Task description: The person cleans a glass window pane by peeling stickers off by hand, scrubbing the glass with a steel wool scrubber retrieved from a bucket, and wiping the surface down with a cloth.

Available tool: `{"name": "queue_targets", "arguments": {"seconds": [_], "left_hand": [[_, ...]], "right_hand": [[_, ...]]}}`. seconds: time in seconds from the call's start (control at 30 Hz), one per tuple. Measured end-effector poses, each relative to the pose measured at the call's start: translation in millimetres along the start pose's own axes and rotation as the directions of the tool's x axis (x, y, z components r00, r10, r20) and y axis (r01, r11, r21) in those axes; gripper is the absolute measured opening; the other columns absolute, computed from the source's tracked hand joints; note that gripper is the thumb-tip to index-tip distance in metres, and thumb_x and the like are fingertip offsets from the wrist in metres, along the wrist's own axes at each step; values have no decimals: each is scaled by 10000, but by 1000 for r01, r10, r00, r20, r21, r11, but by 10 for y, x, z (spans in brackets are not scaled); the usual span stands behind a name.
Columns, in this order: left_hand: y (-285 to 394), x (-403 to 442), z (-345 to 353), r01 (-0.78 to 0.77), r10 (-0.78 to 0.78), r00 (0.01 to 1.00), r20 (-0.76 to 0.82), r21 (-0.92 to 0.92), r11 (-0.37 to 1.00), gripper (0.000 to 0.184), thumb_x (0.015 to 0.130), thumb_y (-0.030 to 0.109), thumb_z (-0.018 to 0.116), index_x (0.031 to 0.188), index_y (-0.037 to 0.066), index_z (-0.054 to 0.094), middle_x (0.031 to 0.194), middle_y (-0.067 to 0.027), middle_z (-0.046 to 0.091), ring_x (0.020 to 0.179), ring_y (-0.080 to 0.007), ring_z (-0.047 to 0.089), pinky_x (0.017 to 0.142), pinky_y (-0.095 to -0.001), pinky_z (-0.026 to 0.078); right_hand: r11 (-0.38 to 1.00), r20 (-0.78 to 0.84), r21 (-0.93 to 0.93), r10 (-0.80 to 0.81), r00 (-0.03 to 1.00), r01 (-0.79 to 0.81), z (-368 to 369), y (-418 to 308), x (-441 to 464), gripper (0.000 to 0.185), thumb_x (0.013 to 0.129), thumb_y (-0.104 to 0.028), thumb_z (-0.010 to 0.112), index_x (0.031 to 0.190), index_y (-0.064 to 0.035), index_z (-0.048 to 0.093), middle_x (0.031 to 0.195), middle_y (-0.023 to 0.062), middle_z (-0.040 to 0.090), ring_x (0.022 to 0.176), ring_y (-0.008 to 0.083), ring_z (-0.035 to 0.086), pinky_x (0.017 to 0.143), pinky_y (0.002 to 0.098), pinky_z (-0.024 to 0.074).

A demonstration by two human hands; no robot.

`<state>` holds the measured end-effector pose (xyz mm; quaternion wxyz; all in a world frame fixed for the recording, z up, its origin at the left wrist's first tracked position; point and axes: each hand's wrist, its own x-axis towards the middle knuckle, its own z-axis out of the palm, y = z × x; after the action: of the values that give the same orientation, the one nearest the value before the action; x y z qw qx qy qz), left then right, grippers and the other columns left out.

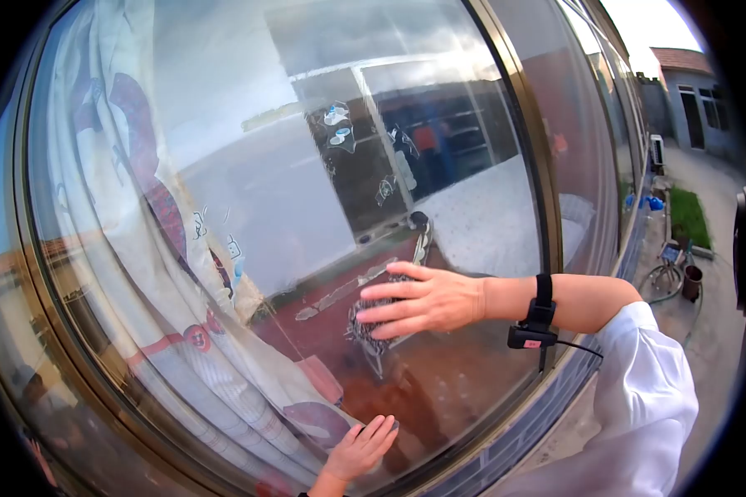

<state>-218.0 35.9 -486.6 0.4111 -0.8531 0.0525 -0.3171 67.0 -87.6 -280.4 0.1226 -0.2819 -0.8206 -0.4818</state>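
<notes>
Fingers spread, a person's right hand [431, 302] covers a wiry scouring pad [362, 337] at 6 o'clock from view centre on a window pane [298, 207]; farther toward 6, the left hand's [359, 452] grip is unclear. The pad looks light, springy, best pressed flat from behind.

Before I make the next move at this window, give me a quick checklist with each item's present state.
1. Right hand over the scourer: ok, fingers spread across it.
2. Firm pressure on the glass: cannot tell from this view.
3. Left hand apart from the scourer: ok, it is lower down, near the window's bottom edge.
4. Dark thing at the left fingertips identified: cannot tell, mostly hidden.
5. Glass free of marks: not ok, blue-and-white marks show above the right hand.
6. Wrist strap in place: ok, around the right forearm.
</notes>
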Motion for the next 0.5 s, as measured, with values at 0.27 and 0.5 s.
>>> {"name": "queue_targets", "arguments": {"seconds": [0.27, 0.5], "left_hand": [[138, 131, 61, -57, 30, 997, -71, -416, 908, 202, 824, 160, 630, 1020, 132, 667, 1223, 33, 619, 1107, -161, 567, 847, -307, 482], [726, 764, -302, 744, -389, 638, 665, -662, 90, 346, 841, 216, 699, 1118, 34, 599, 826, -8, 695, 792, -180, 655, 752, -293, 504]], "right_hand": [[886, -338, -96, 399, 852, -453, -232, 395, -405, 482, 749, -67, 664, 1216, -167, 597, 1348, -5, 546, 1218, 251, 492, 989, 412, 405], [851, 129, 443, 252, 959, -284, 382, -1089, -1086, 451, 766, -57, 655, 1206, -123, 582, 1302, 28, 549, 1110, 249, 528, 865, 377, 486]]}}
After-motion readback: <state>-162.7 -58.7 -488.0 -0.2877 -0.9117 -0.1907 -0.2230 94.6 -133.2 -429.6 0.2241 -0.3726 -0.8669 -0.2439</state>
